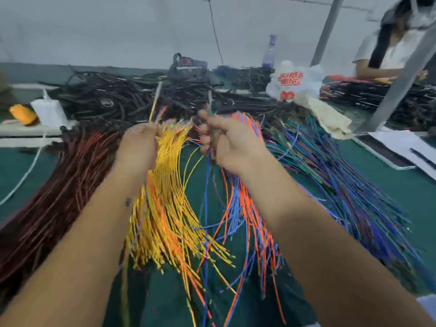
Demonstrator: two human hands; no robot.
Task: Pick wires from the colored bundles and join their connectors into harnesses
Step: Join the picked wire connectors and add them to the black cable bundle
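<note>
1. The left hand (139, 145) was raised over the middle of the table (18, 166), fingers curled round a few yellow wires (154, 107) whose ends stood up past its knuckles
2. The right hand (226, 140) was level with it, just apart, pinching several thin wires (207, 185) that hung down, blue and green among them
3. Under the hands the yellow bundle (169, 208) fanned toward the near edge
4. An orange-blue bundle (250, 220) lay right of it, a dark red bundle (59, 185) left
5. Black harnesses (113, 100) were piled along the far edge
</note>
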